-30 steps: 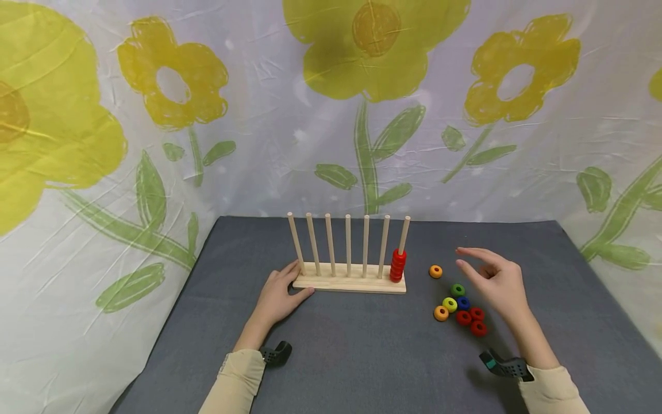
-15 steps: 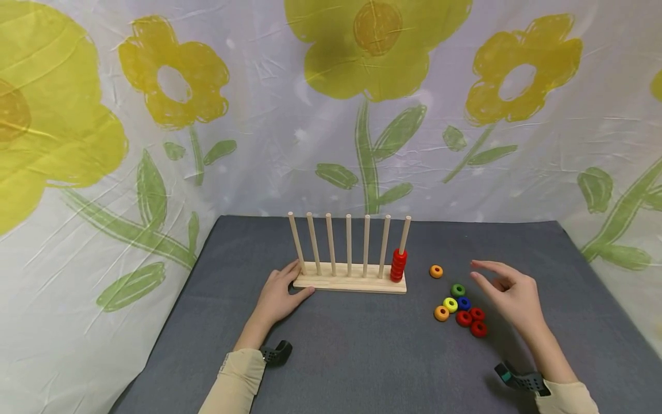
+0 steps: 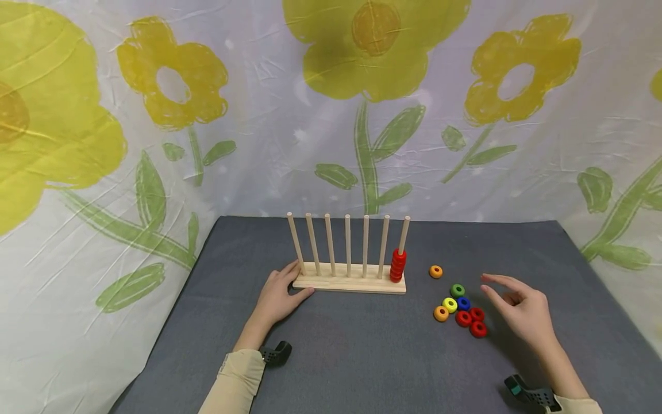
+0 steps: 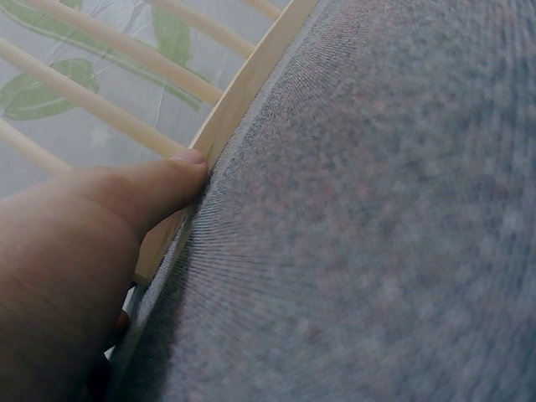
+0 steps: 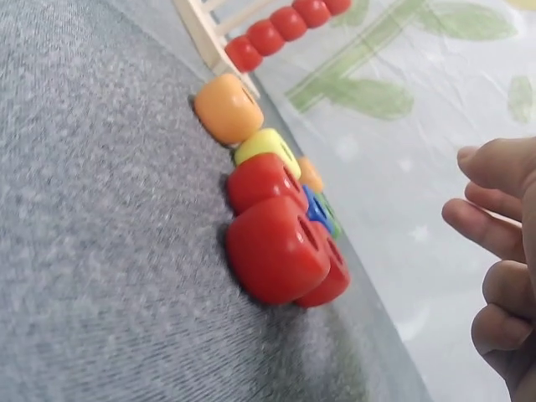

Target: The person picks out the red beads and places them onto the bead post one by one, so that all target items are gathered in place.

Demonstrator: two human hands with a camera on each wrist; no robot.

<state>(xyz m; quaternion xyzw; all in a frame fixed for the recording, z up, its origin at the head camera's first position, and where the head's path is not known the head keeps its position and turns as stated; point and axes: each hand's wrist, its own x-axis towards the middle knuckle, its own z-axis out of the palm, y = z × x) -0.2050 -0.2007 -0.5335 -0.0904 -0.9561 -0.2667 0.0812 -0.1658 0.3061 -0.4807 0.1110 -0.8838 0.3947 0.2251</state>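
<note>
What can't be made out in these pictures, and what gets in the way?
Left wrist view: most of the left hand's fingers, hidden behind its thumb and palm.
Left wrist view: tops of the pegs on the rack, cut off by the left and top edges.
Right wrist view: most of the green bead, hidden behind the blue bead.
Right wrist view: much of the right hand, cut off by the right edge.

Looks like a curtained-off filming nook; can't tell if home, lab, etc. White fabric backdrop [image 3: 269, 144] w/ big yellow flowers [image 3: 196, 63] hangs beyond the fingers [image 3: 509, 282] & wraps L/R of them. Dark gray cloth-covered surface [image 3: 362, 351] under them, blk wrist cams [image 3: 277, 353] just behind 'em.
</note>
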